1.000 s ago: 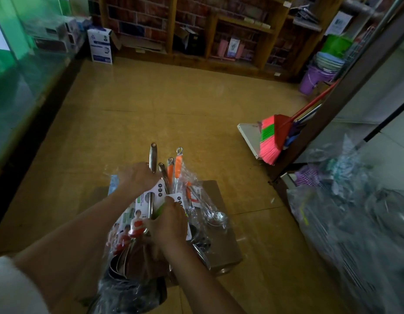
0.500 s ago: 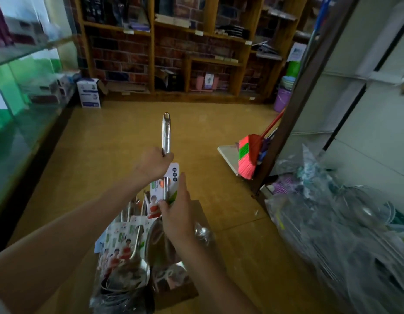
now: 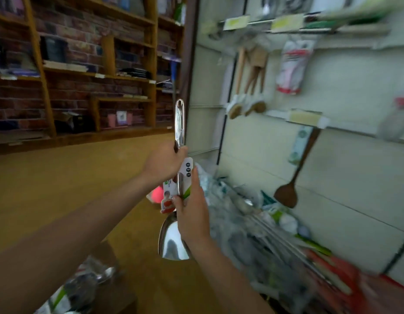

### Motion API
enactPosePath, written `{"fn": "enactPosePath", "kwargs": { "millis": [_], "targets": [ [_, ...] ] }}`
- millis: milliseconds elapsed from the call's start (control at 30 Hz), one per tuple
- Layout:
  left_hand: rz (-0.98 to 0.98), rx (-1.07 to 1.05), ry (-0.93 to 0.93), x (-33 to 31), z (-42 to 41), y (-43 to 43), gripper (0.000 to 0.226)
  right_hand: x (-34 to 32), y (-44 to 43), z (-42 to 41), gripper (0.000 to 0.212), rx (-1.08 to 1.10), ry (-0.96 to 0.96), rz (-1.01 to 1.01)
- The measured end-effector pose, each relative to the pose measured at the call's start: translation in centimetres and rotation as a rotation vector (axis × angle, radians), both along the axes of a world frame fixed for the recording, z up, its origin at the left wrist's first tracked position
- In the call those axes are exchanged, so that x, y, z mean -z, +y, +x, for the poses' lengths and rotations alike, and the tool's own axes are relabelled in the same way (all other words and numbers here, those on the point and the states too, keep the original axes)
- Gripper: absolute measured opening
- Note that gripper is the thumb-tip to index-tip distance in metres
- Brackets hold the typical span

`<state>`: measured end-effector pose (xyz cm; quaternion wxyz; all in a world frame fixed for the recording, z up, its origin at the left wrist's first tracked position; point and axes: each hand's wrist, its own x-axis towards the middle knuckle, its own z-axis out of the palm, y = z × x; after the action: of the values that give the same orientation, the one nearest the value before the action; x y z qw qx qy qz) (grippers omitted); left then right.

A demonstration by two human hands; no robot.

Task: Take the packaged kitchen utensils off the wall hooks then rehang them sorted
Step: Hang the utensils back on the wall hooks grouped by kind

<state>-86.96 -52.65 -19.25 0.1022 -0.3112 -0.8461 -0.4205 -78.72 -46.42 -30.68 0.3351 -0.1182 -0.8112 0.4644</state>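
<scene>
Grip on both ends: the left hand is wrapped round the shaft of the shiny steel scoop-bladed turner with a printed card sleeve. The right hand pinches the same piece lower down, at the card just above the blade.

A second ago both hands were buried in the bundle of bagged utensils on the low brown box. Now one turner is lifted clear of it and held upright, hanging hole topmost, and the view has swung from the floor to the pale hook wall. I judge this to be the rehanging phase, with one piece picked out and headed for a hook.

On the wall hang wooden-handled brushes, a white and red pouch and a dark wooden spatula. Which hook is free I cannot tell, as that side is blurred.

Between the person and the wall lies a heap of clear-wrapped utensils, which the reach has to pass over. The card sleeve could snag on neighbouring packs. Brick-backed wooden shelves stand well apart across the floor.
</scene>
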Motion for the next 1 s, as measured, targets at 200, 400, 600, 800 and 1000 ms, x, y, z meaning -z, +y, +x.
{"fn": "enactPosePath", "kwargs": {
  "millis": [200,400,600,800,1000],
  "targets": [
    [0.043,0.129,0.078,-3.7,8.5,11.5,0.037,-3.3,10.2,8.9,0.084,0.136,0.056,0.032],
    [0.082,0.318,0.089,-6.5,17.6,20.9,0.038,-6.5,18.7,18.3,0.082,0.369,0.110,0.118],
    [0.125,0.502,0.121,-8.2,27.1,28.6,0.038,-8.0,25.6,27.4,0.084,0.547,0.122,0.171],
    [0.154,0.656,0.108,-8.8,35.4,34.9,0.036,-9.3,30.2,36.8,0.078,0.633,0.154,0.161],
    [0.145,0.788,0.121,-9.4,43.1,40.2,0.038,-10.3,33.5,44.8,0.075,0.686,0.198,0.144]
  ]
}}
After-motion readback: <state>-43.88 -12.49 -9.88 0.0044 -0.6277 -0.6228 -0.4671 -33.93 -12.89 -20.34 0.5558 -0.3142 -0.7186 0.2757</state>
